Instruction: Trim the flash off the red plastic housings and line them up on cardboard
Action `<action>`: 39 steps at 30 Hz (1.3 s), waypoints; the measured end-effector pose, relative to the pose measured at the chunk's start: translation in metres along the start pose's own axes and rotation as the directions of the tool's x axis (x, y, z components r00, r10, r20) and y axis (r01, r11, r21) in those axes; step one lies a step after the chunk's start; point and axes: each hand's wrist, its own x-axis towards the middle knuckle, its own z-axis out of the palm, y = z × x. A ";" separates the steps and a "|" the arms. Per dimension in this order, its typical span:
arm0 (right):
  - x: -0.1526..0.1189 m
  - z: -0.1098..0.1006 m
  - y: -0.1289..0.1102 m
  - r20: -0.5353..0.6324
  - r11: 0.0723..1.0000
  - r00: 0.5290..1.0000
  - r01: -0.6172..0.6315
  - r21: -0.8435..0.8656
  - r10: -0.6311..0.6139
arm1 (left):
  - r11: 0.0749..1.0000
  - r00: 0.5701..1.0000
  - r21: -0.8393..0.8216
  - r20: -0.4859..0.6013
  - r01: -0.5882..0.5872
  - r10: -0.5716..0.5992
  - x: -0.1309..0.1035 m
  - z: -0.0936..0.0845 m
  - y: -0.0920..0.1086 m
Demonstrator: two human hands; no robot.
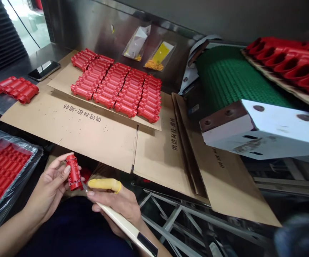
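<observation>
Upright in my left hand (53, 182) is a red plastic cylinder (74, 172) with raised ribs, held between thumb and fingers. My right hand (124, 205) is closed round a cream-handled knife (119, 222), whose long handle slants down to the right and carries a black section near its end. The knife's thin metal tip is at the lower right of the red cylinder; whether it touches cannot be made out. A yellow finger cot (104, 184) covers my right index finger. Both hands are below the front edge of the cardboard-covered bench.
Rows of red cylinders (116, 85) lie on a cardboard sheet (60, 82); several more (16, 89) are farther left, near a phone (44, 70). A plastic-lined bin (38, 151) holds others. At right is a green conveyor (224, 75). Yellow-content bags (159, 55) lean against the metal back.
</observation>
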 end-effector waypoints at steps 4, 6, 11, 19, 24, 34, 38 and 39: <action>-0.001 0.005 0.003 -0.001 1.000 1.000 0.009 0.018 -0.009 | 0.999 0.999 -0.010 -0.002 -0.045 0.045 -0.001 0.003 0.006; 0.001 0.006 0.004 -0.016 1.000 1.000 0.020 -0.017 -0.020 | 0.994 0.996 -0.105 -0.074 0.042 -0.049 0.003 0.008 0.010; 0.003 0.006 0.001 -0.058 0.999 0.998 -0.023 -0.042 0.021 | 0.952 0.936 -0.283 -0.293 0.113 -0.198 0.012 0.018 0.013; 0.003 0.009 0.002 -0.058 0.999 0.998 -0.038 -0.029 0.037 | 0.948 0.931 -0.291 -0.294 0.129 -0.217 0.011 0.020 0.012; 0.001 0.008 0.001 -0.028 0.998 0.999 -0.043 0.034 0.044 | 0.994 0.995 -0.093 -0.091 -0.059 0.050 0.001 0.010 0.007; 0.005 0.018 0.016 -0.015 0.984 0.984 0.176 0.037 -0.176 | 0.983 0.984 0.043 0.004 -0.177 0.177 0.001 0.004 0.004; 0.006 0.018 0.016 -0.013 0.983 0.983 0.185 -0.015 -0.185 | 0.988 0.988 0.034 -0.003 -0.152 0.152 0.000 0.005 0.002; 0.006 0.018 0.016 -0.020 0.982 0.981 0.190 -0.020 -0.191 | 0.988 0.989 0.033 -0.002 -0.150 0.150 -0.001 0.005 0.002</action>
